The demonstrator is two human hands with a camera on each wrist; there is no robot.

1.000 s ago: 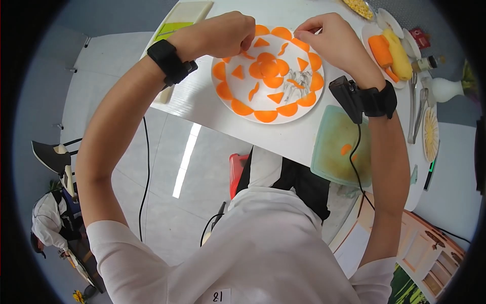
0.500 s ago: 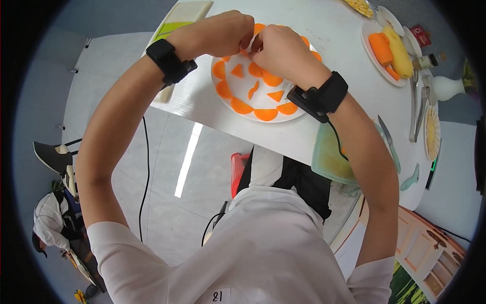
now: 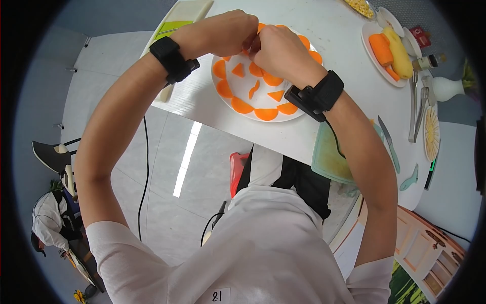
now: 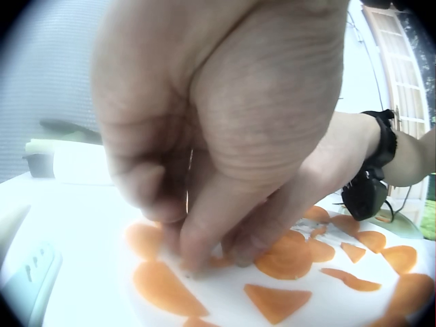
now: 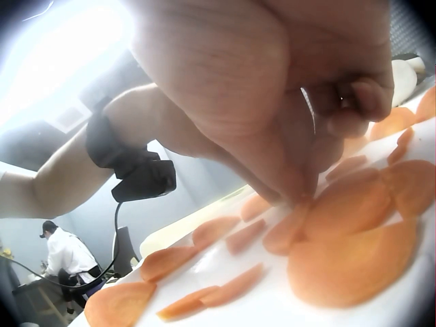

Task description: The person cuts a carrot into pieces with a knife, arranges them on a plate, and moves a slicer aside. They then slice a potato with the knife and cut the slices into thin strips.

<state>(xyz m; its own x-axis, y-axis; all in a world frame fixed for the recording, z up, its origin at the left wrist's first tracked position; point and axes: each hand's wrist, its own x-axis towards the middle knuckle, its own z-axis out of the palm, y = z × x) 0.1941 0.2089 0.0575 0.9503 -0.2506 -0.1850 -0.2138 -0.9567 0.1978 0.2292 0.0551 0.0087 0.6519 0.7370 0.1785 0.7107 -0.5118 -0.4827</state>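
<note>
On the white plate (image 3: 234,112), orange carrot slices form a scalloped border around a central flower (image 4: 285,255), with triangles and wavy strips between. The left hand (image 3: 223,34) reaches down over the plate's upper left part, thumb and finger pinching a small carrot piece (image 4: 221,261) low against the plate. Close beside it, the right hand (image 3: 286,53) has its fingertips together at the same piece, other fingers curled, as the right wrist view shows. Both hands partly hide the piece and the plate's upper slices in the head view.
A green cutting board (image 3: 331,159), a knife (image 3: 389,144) and a peeler (image 3: 409,178) lie at right. Beyond are tongs (image 3: 418,109) and a plate of whole vegetables (image 3: 380,50). A white board (image 3: 195,9) with a green part stands at left; a person (image 3: 49,220) sits in the background.
The right hand has moved left across the plate from its right upper edge to the left hand, uncovering the knife and peeler. The left hand has stayed nearly in place.
</note>
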